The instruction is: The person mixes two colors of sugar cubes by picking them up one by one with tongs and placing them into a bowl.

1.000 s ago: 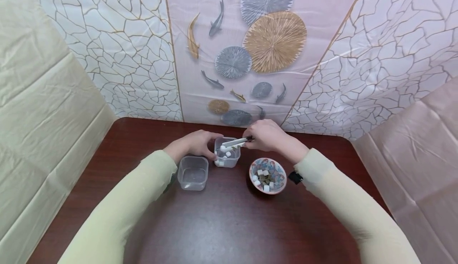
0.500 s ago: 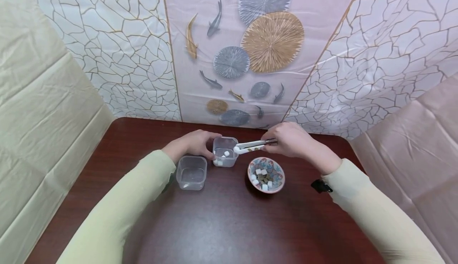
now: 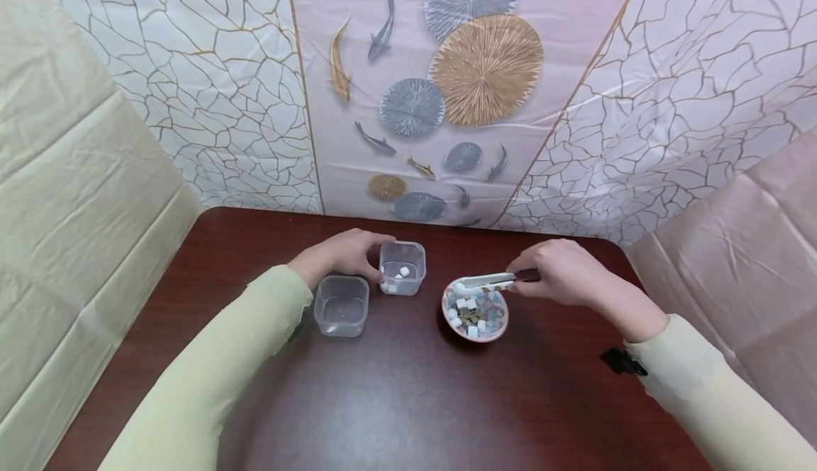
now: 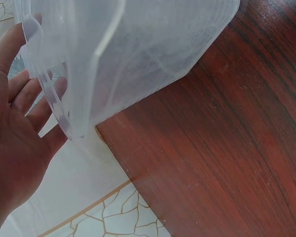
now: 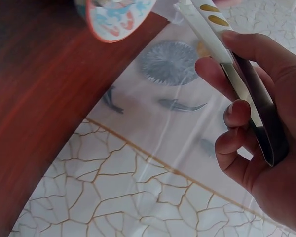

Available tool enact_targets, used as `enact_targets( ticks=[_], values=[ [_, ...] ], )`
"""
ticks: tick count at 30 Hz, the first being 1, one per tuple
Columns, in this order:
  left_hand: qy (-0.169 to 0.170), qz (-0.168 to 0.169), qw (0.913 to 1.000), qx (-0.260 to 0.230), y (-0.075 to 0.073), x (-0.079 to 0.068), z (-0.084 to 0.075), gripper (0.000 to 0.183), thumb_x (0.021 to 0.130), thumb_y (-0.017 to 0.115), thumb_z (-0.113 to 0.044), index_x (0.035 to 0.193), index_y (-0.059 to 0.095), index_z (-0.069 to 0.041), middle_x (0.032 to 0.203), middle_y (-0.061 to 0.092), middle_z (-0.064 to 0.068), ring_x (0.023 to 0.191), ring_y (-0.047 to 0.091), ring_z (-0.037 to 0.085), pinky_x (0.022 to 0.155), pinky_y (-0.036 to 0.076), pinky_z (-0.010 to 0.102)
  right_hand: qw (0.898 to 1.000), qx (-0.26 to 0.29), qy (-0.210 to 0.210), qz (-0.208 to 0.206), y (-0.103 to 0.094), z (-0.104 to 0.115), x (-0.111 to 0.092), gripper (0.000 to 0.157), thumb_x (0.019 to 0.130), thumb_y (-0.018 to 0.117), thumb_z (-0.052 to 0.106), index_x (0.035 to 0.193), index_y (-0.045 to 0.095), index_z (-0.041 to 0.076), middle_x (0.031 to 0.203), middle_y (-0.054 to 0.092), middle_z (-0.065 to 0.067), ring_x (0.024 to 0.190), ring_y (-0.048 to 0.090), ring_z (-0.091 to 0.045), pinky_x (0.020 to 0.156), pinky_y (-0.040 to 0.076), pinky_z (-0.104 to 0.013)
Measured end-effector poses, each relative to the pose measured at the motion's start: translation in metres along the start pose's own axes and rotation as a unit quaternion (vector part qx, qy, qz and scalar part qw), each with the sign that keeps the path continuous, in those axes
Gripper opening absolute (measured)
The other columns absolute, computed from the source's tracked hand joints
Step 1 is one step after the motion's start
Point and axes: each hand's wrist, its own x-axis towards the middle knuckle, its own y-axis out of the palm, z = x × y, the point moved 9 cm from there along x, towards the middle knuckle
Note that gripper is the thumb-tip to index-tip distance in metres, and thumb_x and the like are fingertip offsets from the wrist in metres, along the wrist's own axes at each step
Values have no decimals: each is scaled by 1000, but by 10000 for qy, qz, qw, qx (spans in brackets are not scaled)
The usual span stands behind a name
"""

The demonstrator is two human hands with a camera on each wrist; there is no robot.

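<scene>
My right hand [image 3: 562, 272] holds small tongs [image 3: 488, 283] with white patterned arms and a metal handle end. Their tips are over the far rim of a patterned bowl [image 3: 451, 334]; whether a cube is between them I cannot tell. Several white cubes [image 3: 472, 330] and some brownish pieces [image 3: 469, 317] lie in the bowl. With thumb and finger, my left hand [image 3: 349, 252] grips the left side of a clear plastic container [image 3: 408, 288], which has several white cubes [image 3: 405, 272] inside. In the right wrist view, fingers [image 5: 237, 113] curl around the tongs.
A second clear container [image 3: 341, 329], with no cubes visible in it, stands left of the first, close to the left wrist. All stand on a dark red-brown table [image 3: 383, 400]. Patterned cloth [image 3: 242, 102] hangs behind the table's far edge.
My right hand has moved the tongs from over the cube container rightward and nearer, to above the bowl. The left hand stays on the container.
</scene>
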Motion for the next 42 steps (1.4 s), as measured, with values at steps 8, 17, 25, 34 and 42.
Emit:
enact_targets(
  ticks=[8, 17, 25, 34, 42],
  values=[
    [-64, 49, 10000, -50, 1, 0, 1, 88, 84, 90, -32, 160, 50, -9, 143, 67, 16, 136, 60, 29, 117, 45, 44, 9997, 59, 60, 218, 8, -5, -14, 11, 81, 87, 23, 91, 82, 25, 83, 71, 20, 72, 61, -2, 60, 52, -35],
    [-110, 54, 9999, -113, 2, 1, 3, 89, 84, 90, -31, 160, 49, -9, 143, 68, 14, 135, 61, 27, 118, 44, 43, 9987, 31, -55, 497, 22, -4, -15, 11, 79, 86, 25, 84, 78, 30, 74, 60, 25, 66, 51, 4, 57, 46, -30],
    [-110, 80, 9998, -155, 2, 1, 3, 89, 84, 90, -31, 160, 49, -10, 143, 68, 14, 134, 62, 27, 117, 45, 42, 9991, -41, 64, 409, 17, -4, -10, 11, 78, 86, 26, 86, 79, 27, 74, 62, 22, 65, 52, 1, 55, 46, -31],
    [-110, 63, 9998, -169, 2, 1, 4, 88, 85, 90, -30, 160, 50, -10, 141, 69, 14, 131, 64, 26, 115, 47, 42, 10000, -81, 26, -46, 8, 3, 14, 14, 81, 87, 25, 94, 82, 22, 85, 74, 13, 73, 66, -10, 62, 54, -40],
    [-68, 34, 9999, -133, 1, 1, 2, 88, 84, 90, -31, 160, 50, -9, 140, 70, 13, 133, 63, 26, 117, 46, 42, 9996, -27, -100, -245, 7, 14, 55, 18, 86, 85, 27, 102, 83, 19, 96, 79, 7, 80, 73, -19, 63, 56, -46]
  ],
)
